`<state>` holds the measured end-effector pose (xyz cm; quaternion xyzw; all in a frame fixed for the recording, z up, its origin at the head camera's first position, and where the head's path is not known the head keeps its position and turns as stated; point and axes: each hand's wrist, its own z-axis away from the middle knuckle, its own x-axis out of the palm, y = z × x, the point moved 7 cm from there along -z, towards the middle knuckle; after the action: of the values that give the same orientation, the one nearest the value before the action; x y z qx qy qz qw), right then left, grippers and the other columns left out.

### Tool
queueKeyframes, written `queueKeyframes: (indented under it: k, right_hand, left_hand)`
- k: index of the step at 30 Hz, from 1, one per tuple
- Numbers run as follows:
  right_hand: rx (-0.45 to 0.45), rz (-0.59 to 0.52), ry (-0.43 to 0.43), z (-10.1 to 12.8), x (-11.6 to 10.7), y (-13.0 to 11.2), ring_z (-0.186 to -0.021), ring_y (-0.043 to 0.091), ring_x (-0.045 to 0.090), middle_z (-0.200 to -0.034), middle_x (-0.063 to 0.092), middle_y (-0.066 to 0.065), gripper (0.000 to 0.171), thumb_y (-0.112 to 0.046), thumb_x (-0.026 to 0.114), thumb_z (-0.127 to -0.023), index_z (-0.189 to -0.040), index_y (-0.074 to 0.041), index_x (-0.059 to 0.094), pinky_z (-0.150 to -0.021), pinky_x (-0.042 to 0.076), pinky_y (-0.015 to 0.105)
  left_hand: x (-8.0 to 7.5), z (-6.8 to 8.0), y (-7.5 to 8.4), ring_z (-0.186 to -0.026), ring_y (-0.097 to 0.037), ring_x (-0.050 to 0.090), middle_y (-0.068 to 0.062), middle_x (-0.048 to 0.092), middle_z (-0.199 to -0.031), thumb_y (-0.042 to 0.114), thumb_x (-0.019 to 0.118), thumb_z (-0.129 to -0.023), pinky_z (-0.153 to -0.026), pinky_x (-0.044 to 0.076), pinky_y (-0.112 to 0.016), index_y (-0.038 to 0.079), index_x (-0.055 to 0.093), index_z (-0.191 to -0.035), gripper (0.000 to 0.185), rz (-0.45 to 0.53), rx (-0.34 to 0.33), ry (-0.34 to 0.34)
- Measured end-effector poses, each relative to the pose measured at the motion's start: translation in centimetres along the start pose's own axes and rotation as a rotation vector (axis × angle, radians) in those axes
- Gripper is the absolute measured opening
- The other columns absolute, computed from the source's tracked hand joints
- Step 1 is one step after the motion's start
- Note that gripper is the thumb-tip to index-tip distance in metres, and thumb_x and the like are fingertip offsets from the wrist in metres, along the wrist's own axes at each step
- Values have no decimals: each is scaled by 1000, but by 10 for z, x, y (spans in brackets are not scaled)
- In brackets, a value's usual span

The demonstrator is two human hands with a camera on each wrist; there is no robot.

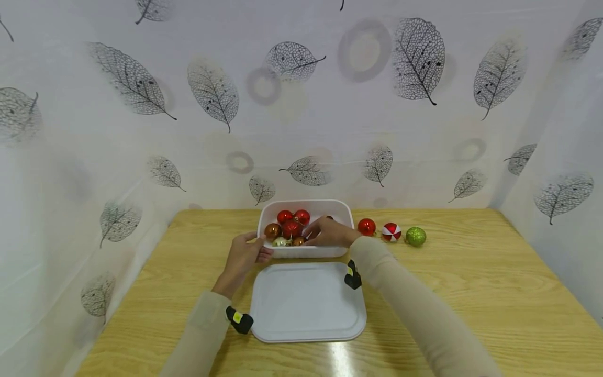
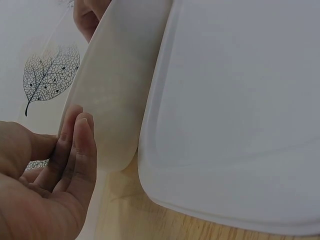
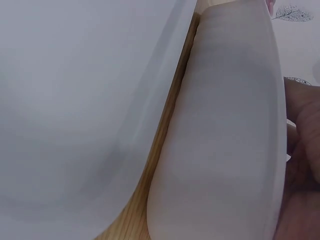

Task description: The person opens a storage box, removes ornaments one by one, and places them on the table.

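A white plastic box point(image 1: 311, 252) holds several shiny Christmas baubles, among them a large red bauble point(image 1: 291, 229), a copper bauble point(image 1: 272, 231) and a pale gold bauble point(image 1: 280, 242). My left hand point(image 1: 243, 255) pinches the box's rim at its left front corner, thumb and fingers on either side of the wall in the left wrist view. Over the front wall reaches my right hand point(image 1: 326, 232), its bent fingers down among the baubles beside a small copper bauble point(image 1: 299, 241). The box wall hides much of this hand in the right wrist view, and I cannot tell whether it holds a bauble.
In front of the box lies a white lid point(image 1: 308, 302), flat on the wooden table point(image 1: 471, 293). To the box's right sit a red bauble point(image 1: 366, 226), a red-and-white bauble point(image 1: 391, 232) and a glittery green bauble point(image 1: 415, 236). A leaf-print curtain point(image 1: 301, 115) hangs behind.
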<state>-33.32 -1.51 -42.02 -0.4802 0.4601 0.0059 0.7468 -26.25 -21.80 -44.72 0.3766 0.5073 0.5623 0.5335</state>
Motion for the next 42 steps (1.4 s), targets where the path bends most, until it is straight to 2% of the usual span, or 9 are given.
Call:
queueKeyframes:
  k: [15,22,26,33,36,42]
  right_hand:
    - [15,9,16,-4,5,-3,-103,20,68,-108,75,10,30,-18,76,-92,-114,2,74,-95,56,32]
    - [26,21,6,-3,2,2,-108,21,67,-115,73,10,37,-22,77,-91,-120,1,72,-99,54,34]
    - [19,19,-15,-3,-1,3,-107,20,67,-116,73,10,38,-20,77,-92,-123,1,71,-97,55,33]
    - [22,-64,-24,9,-11,0,-94,15,69,-114,73,11,34,-19,75,-93,-120,2,72,-82,60,28]
    - [37,-125,-18,15,-16,-1,-89,16,71,-115,73,14,34,-17,75,-93,-119,4,71,-79,62,30]
    - [61,-212,-1,21,-26,3,-94,18,70,-114,72,14,32,-15,73,-94,-120,4,70,-81,62,34]
  left_hand:
    - [1,1,1,-64,-16,70,-15,73,-79,13,54,-106,-61,62,-25,-12,49,-139,41,5,-11,9]
    - [1,1,1,-64,-15,69,-15,73,-79,13,54,-106,-60,61,-24,-12,49,-139,42,11,-11,10]
    - [1,3,3,-65,-15,70,-16,73,-80,13,54,-106,-61,61,-24,-13,48,-140,43,10,-6,7]
    - [1,1,1,-65,-16,70,-14,73,-80,14,54,-106,-63,62,-26,-11,49,-140,42,-11,-12,13]
    - [1,2,1,-65,-16,70,-15,73,-80,13,54,-106,-62,62,-26,-11,49,-140,42,-9,-7,13]
    - [0,3,2,-67,-15,70,-14,73,-82,13,54,-106,-64,62,-26,-11,49,-141,42,-21,-10,17]
